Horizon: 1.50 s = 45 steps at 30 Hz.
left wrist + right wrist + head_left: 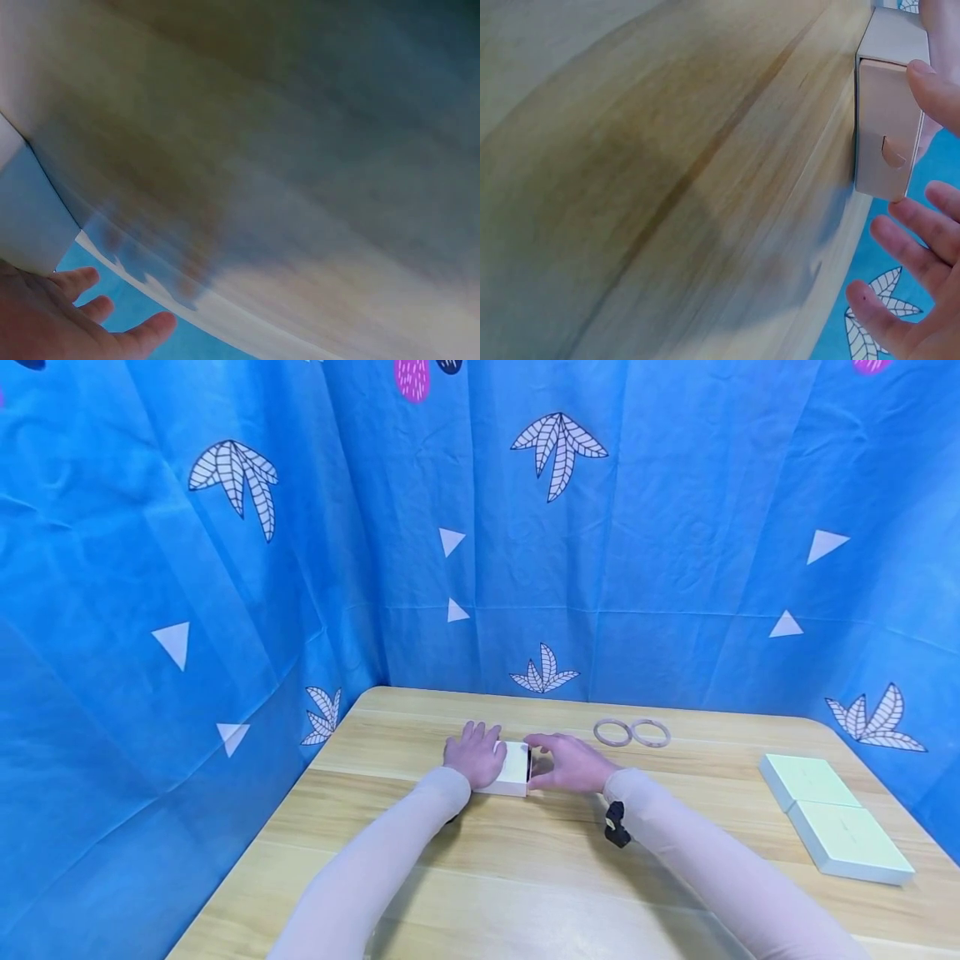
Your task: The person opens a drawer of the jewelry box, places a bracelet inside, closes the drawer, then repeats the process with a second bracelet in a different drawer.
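Note:
A small white box (513,772) with a pale drawer-like end lies on the wooden table (480,877). My left hand (476,755) rests on its left part with the fingers straight; in the left wrist view those fingers (154,330) extend past the box's side (34,206). At the box's right end is my right hand (572,763). From the right wrist, the thumb (936,94) touches one edge of the end panel (889,127), which has a half-round notch. The index fingertip meets the opposite edge, and the other fingers are spread away from it.
Two pale rings (612,733) lie side by side behind my right hand. On the table's right side, two light green flat boxes (851,839) sit end to end. A blue patterned curtain (660,560) hangs along the back and the left of the table.

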### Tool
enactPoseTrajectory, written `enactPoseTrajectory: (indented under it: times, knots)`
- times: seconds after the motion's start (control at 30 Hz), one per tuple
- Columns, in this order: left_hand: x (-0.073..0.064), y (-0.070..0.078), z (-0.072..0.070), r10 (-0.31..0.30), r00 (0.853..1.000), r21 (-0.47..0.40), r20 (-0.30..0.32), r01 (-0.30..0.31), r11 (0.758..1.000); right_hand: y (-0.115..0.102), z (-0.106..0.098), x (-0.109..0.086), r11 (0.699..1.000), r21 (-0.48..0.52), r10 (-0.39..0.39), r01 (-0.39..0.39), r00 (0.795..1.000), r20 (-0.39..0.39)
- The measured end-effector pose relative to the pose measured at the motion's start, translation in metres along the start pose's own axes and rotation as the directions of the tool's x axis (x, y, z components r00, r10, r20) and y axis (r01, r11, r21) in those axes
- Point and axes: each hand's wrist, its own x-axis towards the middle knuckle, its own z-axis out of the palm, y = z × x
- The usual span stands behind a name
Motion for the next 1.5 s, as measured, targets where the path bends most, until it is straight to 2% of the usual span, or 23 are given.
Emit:
enactPoseTrajectory:
  times: [0.43,0.77,1.07,1.5]
  knots:
    - [0.002,-0.002,0.004,0.005,1.0,0.01,0.008,-0.005,1.0,0.002,0.002,0.002,0.999,-0.035,-0.007,0.006,1.0,-0.021]
    - [0.0,0.0,0.002,-0.004,1.0,0.002,0.02,0.004,1.0,0.003,0.003,0.003,1.0,0.0,-0.008,0.008,1.0,0.008]
    - [-0.001,0.0,0.002,-0.002,1.0,-0.016,0.008,0.002,1.0,-0.001,0.002,0.005,0.999,-0.046,-0.014,0.013,1.0,-0.003]
    - [0.002,-0.002,0.005,-0.007,1.0,0.009,0.016,0.007,1.0,-0.006,0.003,0.004,0.993,-0.11,-0.046,0.041,0.998,-0.047]
